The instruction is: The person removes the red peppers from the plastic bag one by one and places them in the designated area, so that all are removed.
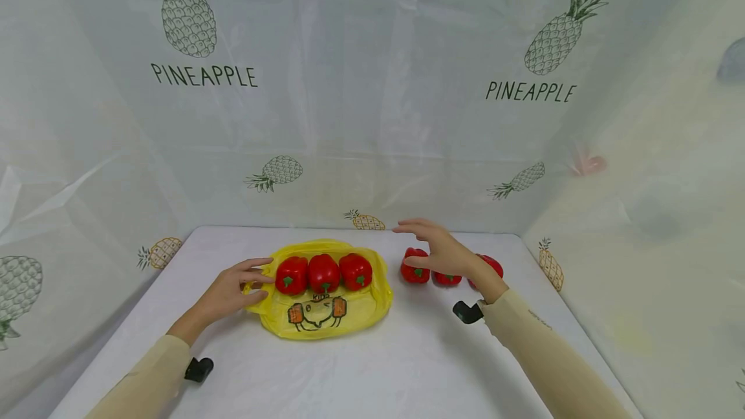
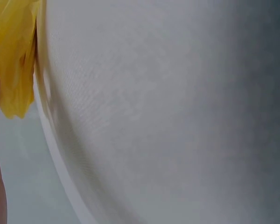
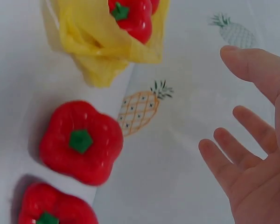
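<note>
A yellow plastic bag (image 1: 317, 322) with a smiling cartoon lies flat on the white table, its rim raised. Three red toy bell peppers (image 1: 323, 273) with green stems sit side by side in its far half. My left hand (image 1: 235, 286) is at the bag's left edge, thumb and fingers spread apart and touching the yellow plastic. To the right of the bag my right hand (image 1: 445, 252) hovers with fingers extended, holding nothing. Beneath it, a bell pepper (image 3: 81, 142) stands nearest the bag, a second pepper (image 1: 447, 280) beside it, and a third (image 1: 490, 265) partly hidden by the wrist.
White curtains (image 1: 372, 115) printed with pineapples enclose the table at the back and on both sides. The white tabletop (image 1: 349, 380) stretches in front of the bag. A black wrist camera (image 1: 467, 312) juts from the right sleeve, another (image 1: 199, 370) from the left.
</note>
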Action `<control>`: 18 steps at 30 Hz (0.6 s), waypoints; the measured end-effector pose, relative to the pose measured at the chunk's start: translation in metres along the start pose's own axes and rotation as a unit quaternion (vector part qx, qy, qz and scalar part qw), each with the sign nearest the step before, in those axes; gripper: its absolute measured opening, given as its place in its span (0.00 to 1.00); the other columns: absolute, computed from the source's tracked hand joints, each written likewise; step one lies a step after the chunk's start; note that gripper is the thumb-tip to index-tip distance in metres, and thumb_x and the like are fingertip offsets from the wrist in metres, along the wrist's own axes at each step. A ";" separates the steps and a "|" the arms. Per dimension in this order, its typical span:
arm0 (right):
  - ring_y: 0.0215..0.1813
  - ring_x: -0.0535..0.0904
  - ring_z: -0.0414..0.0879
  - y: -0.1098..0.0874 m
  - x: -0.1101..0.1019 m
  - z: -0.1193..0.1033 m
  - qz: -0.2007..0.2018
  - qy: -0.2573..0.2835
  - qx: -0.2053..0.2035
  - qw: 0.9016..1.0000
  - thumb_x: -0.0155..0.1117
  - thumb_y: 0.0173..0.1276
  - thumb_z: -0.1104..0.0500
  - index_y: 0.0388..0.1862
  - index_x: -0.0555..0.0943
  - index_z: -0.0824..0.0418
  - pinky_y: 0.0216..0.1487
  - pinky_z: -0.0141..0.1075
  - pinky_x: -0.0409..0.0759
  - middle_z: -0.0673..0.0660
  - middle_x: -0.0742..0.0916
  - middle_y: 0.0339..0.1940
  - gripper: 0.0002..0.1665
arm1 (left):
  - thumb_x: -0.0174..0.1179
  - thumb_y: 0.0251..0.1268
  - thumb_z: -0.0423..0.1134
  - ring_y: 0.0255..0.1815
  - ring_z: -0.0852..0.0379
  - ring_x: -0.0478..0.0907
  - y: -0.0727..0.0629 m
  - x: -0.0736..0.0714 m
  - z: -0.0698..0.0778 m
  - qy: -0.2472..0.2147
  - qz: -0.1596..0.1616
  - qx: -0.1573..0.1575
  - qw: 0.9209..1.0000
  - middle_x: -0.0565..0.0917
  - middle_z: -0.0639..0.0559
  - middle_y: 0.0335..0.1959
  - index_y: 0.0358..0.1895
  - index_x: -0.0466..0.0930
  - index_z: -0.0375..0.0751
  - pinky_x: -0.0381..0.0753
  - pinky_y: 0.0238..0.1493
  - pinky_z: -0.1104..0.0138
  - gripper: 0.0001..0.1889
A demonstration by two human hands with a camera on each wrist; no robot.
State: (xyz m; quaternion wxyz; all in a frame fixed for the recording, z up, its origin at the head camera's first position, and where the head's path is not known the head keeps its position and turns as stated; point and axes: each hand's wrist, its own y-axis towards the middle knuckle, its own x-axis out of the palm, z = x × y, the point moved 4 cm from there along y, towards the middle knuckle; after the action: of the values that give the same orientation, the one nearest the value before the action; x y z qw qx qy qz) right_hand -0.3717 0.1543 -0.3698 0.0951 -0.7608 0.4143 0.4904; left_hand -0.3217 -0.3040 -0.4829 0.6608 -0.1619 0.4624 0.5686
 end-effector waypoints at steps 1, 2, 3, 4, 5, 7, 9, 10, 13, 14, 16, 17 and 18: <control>0.78 0.69 0.56 0.003 0.003 -0.002 -0.003 0.002 0.000 1.000 0.78 0.68 0.59 0.77 0.76 0.49 0.69 0.57 0.79 0.56 0.74 0.80 0.39 | 0.76 0.64 0.37 0.64 0.44 0.82 0.000 0.000 0.000 0.000 0.000 0.000 1.000 0.77 0.48 0.75 0.52 0.93 0.51 0.86 0.57 0.60 0.14; 0.78 0.70 0.55 0.007 0.007 -0.004 -0.006 0.007 -0.002 1.000 0.78 0.68 0.59 0.77 0.76 0.49 0.69 0.57 0.79 0.56 0.74 0.80 0.39 | 0.76 0.64 0.37 0.64 0.44 0.82 0.000 0.000 0.000 0.000 0.000 0.000 1.000 0.77 0.48 0.75 0.52 0.93 0.51 0.86 0.57 0.59 0.14; 0.78 0.70 0.54 0.010 0.010 -0.005 -0.009 0.012 -0.001 1.000 0.78 0.68 0.58 0.77 0.76 0.48 0.70 0.56 0.79 0.54 0.74 0.80 0.39 | 0.76 0.64 0.37 0.64 0.44 0.82 0.000 0.000 0.000 0.000 0.000 0.000 1.000 0.77 0.48 0.75 0.52 0.93 0.51 0.86 0.57 0.59 0.14; 0.78 0.70 0.54 0.013 0.014 -0.007 -0.013 0.017 -0.003 1.000 0.78 0.68 0.58 0.77 0.76 0.48 0.70 0.55 0.79 0.53 0.74 0.80 0.39 | 0.76 0.64 0.37 0.64 0.44 0.82 0.000 -0.001 0.000 0.000 0.000 -0.001 1.000 0.77 0.48 0.75 0.52 0.93 0.52 0.86 0.57 0.58 0.14; 0.78 0.70 0.53 0.016 0.017 -0.008 -0.017 0.022 -0.006 1.000 0.78 0.68 0.59 0.77 0.76 0.48 0.71 0.55 0.78 0.53 0.74 0.80 0.39 | 0.76 0.64 0.37 0.64 0.44 0.82 -0.001 -0.001 0.000 0.000 0.000 -0.001 1.000 0.77 0.48 0.75 0.52 0.93 0.52 0.86 0.57 0.58 0.14; 0.78 0.70 0.53 0.022 0.025 -0.011 -0.024 0.027 -0.018 0.999 0.77 0.69 0.60 0.77 0.76 0.49 0.72 0.54 0.78 0.53 0.74 0.79 0.38 | 0.76 0.64 0.37 0.64 0.45 0.82 -0.001 -0.001 0.000 0.002 0.000 -0.002 1.000 0.77 0.48 0.75 0.52 0.93 0.52 0.86 0.57 0.59 0.14; 0.78 0.70 0.53 0.027 0.032 -0.014 -0.031 0.030 -0.025 0.999 0.77 0.69 0.61 0.76 0.76 0.49 0.72 0.53 0.78 0.54 0.74 0.79 0.38 | 0.76 0.64 0.37 0.63 0.45 0.82 -0.001 -0.001 0.000 0.000 0.000 -0.002 1.000 0.77 0.48 0.75 0.52 0.93 0.52 0.86 0.57 0.59 0.13; 0.78 0.70 0.53 0.030 0.036 -0.015 -0.034 0.033 -0.028 0.998 0.77 0.69 0.62 0.76 0.76 0.50 0.71 0.53 0.78 0.54 0.74 0.79 0.38 | 0.76 0.64 0.37 0.63 0.45 0.82 -0.001 -0.001 0.000 -0.001 0.000 -0.001 1.000 0.77 0.48 0.75 0.52 0.93 0.52 0.86 0.57 0.59 0.13; 0.78 0.70 0.54 0.036 0.047 -0.019 -0.044 0.035 -0.035 0.998 0.76 0.69 0.63 0.75 0.77 0.49 0.71 0.53 0.79 0.56 0.74 0.79 0.37 | 0.76 0.64 0.37 0.63 0.45 0.82 0.000 -0.001 0.000 -0.004 0.000 0.001 1.000 0.77 0.48 0.75 0.51 0.93 0.52 0.86 0.57 0.60 0.13; 0.78 0.70 0.54 0.037 0.050 -0.020 -0.047 0.037 -0.036 0.998 0.76 0.69 0.62 0.75 0.77 0.49 0.71 0.53 0.79 0.56 0.74 0.80 0.36 | 0.76 0.64 0.37 0.63 0.45 0.82 0.000 -0.001 -0.001 -0.005 0.000 0.002 1.000 0.77 0.48 0.75 0.51 0.93 0.52 0.86 0.57 0.61 0.13; 0.79 0.69 0.55 0.040 0.056 -0.022 -0.054 0.042 -0.039 0.997 0.75 0.70 0.62 0.75 0.78 0.49 0.70 0.53 0.79 0.57 0.74 0.79 0.35 | 0.76 0.64 0.37 0.64 0.44 0.82 0.000 -0.001 -0.001 -0.007 0.001 0.003 1.000 0.77 0.48 0.75 0.51 0.93 0.52 0.86 0.57 0.61 0.13; 0.79 0.69 0.55 0.041 0.060 -0.023 -0.057 0.044 -0.041 0.997 0.75 0.70 0.61 0.75 0.78 0.49 0.70 0.53 0.79 0.57 0.74 0.79 0.35 | 0.76 0.64 0.37 0.64 0.44 0.82 0.000 -0.001 -0.002 -0.006 0.001 0.004 1.000 0.77 0.48 0.75 0.51 0.93 0.52 0.86 0.57 0.61 0.13; 0.79 0.68 0.55 0.043 0.062 -0.023 -0.060 0.048 -0.042 0.996 0.75 0.71 0.61 0.75 0.78 0.50 0.70 0.54 0.79 0.57 0.74 0.79 0.35 | 0.76 0.64 0.37 0.65 0.43 0.81 0.000 -0.001 -0.002 -0.005 0.001 0.004 1.000 0.77 0.48 0.75 0.51 0.93 0.53 0.86 0.57 0.60 0.13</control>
State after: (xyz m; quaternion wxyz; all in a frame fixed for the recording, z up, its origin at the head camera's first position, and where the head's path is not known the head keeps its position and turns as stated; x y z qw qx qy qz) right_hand -0.3760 0.0806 -0.3985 0.0720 -0.8103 0.3514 0.4633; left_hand -0.3221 -0.3061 -0.4834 0.6630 -0.1557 0.4615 0.5685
